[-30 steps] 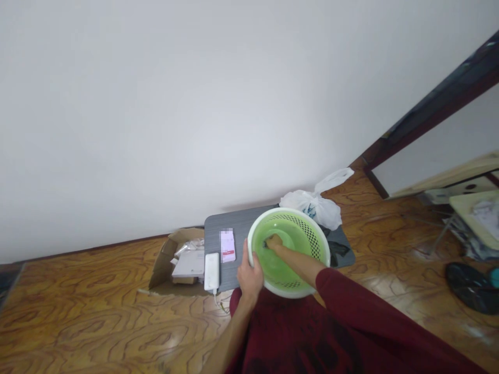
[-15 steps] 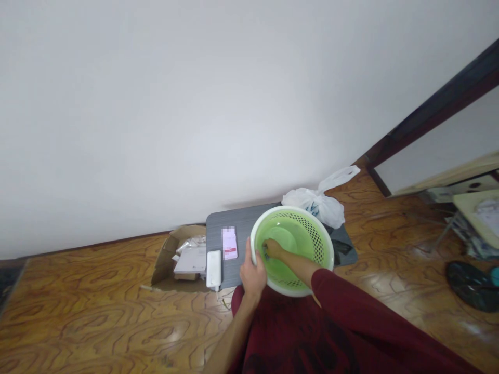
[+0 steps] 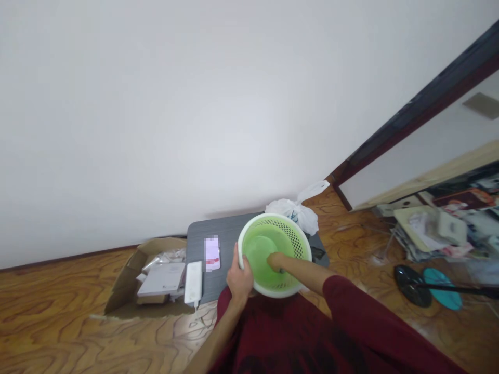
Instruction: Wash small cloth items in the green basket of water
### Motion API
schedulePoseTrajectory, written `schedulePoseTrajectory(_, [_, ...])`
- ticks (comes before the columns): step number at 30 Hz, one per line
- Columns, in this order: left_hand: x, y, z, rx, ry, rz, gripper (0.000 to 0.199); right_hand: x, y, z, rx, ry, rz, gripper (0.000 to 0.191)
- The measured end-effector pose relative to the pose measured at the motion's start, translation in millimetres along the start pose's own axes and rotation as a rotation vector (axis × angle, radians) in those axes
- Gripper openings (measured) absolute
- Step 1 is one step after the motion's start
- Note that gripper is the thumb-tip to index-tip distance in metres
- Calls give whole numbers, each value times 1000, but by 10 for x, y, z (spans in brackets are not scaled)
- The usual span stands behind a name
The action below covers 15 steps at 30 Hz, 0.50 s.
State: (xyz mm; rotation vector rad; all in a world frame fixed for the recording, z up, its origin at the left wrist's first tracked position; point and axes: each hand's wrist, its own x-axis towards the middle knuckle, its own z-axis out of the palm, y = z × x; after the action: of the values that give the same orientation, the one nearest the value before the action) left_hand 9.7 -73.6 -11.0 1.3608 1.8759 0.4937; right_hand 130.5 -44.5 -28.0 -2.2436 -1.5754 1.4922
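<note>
A round plastic basket (image 3: 260, 248), green inside with a white rim and slotted walls, is in front of my body over the small grey table. My left hand (image 3: 239, 279) grips its left rim, the thumb inside and the fingers along the outside. Reaching down into the basket, my right hand (image 3: 276, 261) has its fingers curled near the green bottom. A small greyish bit shows beside those fingers, too unclear to name.
On the grey table (image 3: 224, 228) lie a phone (image 3: 211, 253) and a white power bank (image 3: 193, 283) with a cable. A cardboard box (image 3: 128, 280) stands left; a white plastic bag (image 3: 307, 221) sits behind the basket. Cluttered items and a black round base (image 3: 411, 285) are at right.
My right hand has moved from the basket's left side towards its middle, lower part. My left hand stays on the rim. The view has turned to the right.
</note>
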Motion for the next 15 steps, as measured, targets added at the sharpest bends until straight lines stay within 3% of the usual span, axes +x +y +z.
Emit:
schedulePoseTrajectory(3, [17, -16, 10, 3, 3, 2, 58, 20, 90, -80, 56, -54, 97, 31])
schedulePoseTrajectory(7, [29, -37, 25, 2, 13, 10, 59, 122, 76, -16, 106, -143, 161, 18])
schedulePoseTrajectory(12, [38, -41, 28, -24, 18, 27, 58, 250, 41, 55, 327, -201, 76, 23])
schedulePoseTrajectory(15, [42, -28, 13, -20, 19, 16, 58, 206, 173, -66, 152, -401, 28, 25])
